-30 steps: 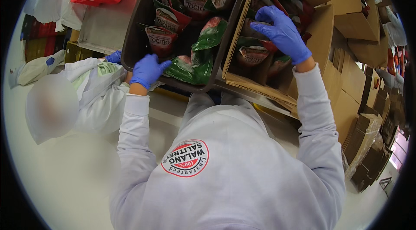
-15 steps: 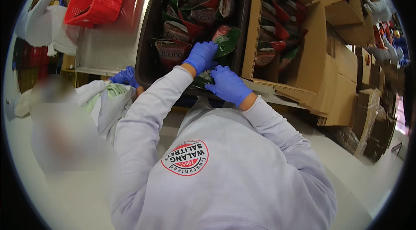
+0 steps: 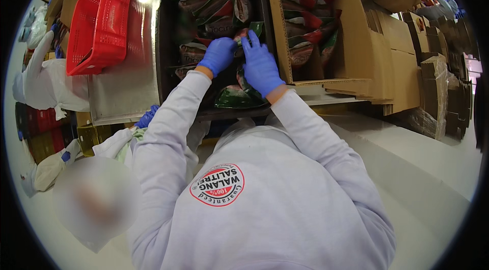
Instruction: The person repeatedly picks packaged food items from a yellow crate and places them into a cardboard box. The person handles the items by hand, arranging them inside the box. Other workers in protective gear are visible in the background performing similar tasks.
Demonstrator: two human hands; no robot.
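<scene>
Both my hands wear blue gloves and reach into a black tub (image 3: 162,41) of red and green food pouches. My left hand (image 3: 218,55) is closed, its fingertips pinching the edge of a pouch (image 3: 243,36) near the tub's right side. Over that same pouch lie the stretched fingers of my right hand (image 3: 261,66), a gap showing between two of them. Below my right wrist, a green and red pouch (image 3: 235,97) lies at the tub's near end. More pouches (image 3: 219,10) stand packed in rows farther back.
An open cardboard box (image 3: 351,31) holding similar pouches stands right of the tub, with flattened cartons (image 3: 402,76) beyond it. A red plastic basket (image 3: 99,25) sits on the metal table (image 3: 140,61) to the left. A co-worker's gloved hand (image 3: 147,116) is by the table's near edge.
My view has shifted. Both hands have moved farther into the tub, and my right hand has left the pouch at the near end for the one at my left hand.
</scene>
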